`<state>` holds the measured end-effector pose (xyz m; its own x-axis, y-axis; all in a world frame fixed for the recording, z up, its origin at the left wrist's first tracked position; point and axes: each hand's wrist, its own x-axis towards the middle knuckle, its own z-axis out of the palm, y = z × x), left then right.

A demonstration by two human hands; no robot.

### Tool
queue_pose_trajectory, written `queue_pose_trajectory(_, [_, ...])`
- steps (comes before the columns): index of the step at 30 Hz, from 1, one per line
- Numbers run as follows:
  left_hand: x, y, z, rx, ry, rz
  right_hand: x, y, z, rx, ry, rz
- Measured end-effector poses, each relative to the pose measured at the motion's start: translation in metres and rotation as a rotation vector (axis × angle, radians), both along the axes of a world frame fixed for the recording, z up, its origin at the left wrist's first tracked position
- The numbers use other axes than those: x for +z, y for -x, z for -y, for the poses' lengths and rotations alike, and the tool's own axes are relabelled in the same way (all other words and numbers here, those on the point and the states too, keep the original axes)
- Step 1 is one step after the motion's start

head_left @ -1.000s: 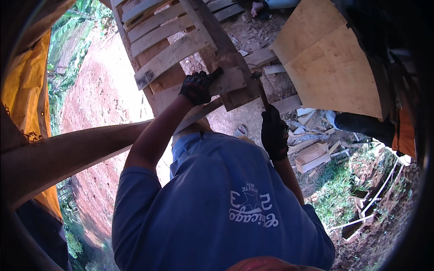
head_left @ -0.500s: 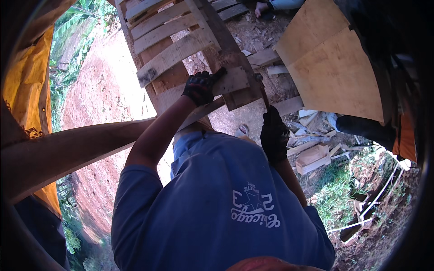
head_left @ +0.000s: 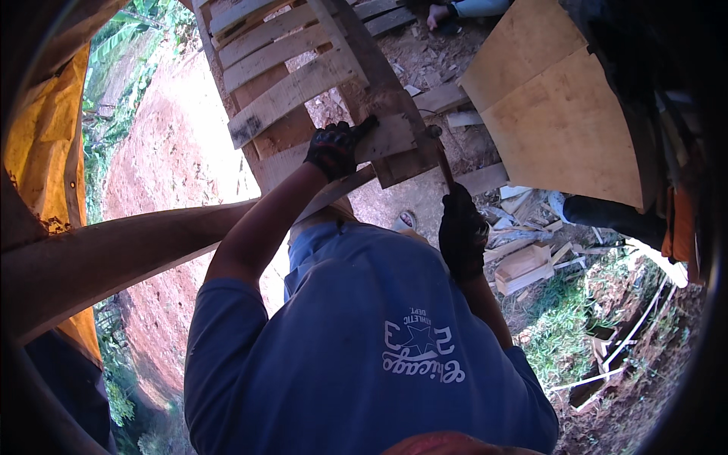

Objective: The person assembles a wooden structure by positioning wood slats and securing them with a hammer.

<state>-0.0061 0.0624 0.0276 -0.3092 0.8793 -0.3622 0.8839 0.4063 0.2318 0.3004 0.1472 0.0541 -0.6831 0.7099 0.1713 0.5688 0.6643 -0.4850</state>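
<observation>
My right hand, in a dark glove, is closed round the handle of a hammer. The hammer's head is beside the right end of a wooden slat; whether they touch I cannot tell. My left hand, in a black glove with red marks, is pressed on that same slat, one digit stretched along it to the right. Its other fingers are curled and partly hidden. The slat lies across the near end of a pallet-like frame of spaced planks. A short wooden block sits under the slat's right end.
A large plywood sheet stands at the right. Below it lie wood offcuts and scraps. A thick beam crosses from the left, near an orange tarp. Another person's hand shows at the top.
My right hand and the hammer have shifted slightly right and down. My left hand stays on the slat.
</observation>
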Motion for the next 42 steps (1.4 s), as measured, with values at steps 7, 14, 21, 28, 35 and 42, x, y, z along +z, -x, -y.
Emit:
queue_pose_trajectory(7, [0.0, 0.0, 0.0, -0.042, 0.053, -0.075, -0.008, 0.007, 0.001, 0.016, 0.071, 0.151])
queue_pose_trajectory(14, [0.002, 0.0, 0.002, 0.003, 0.03, -0.019, 0.037, 0.009, -0.002, -0.082, -0.001, -0.051])
queue_pose_trajectory(21, [0.004, -0.001, 0.0, -0.013, 0.034, 0.012, -0.011, 0.004, 0.002, 0.034, 0.035, 0.09])
queue_pose_trajectory(28, [-0.001, 0.0, 0.002, -0.024, 0.018, -0.036, -0.005, 0.007, 0.001, 0.024, -0.078, -0.069])
queue_pose_trajectory(35, [0.006, -0.001, 0.0, -0.029, 0.026, -0.028, 0.002, 0.008, 0.005, -0.051, -0.008, -0.041])
queue_pose_trajectory(42, [0.001, -0.006, 0.014, 0.017, -0.105, 0.112, 0.022, 0.002, -0.003, -0.12, 0.148, -0.131])
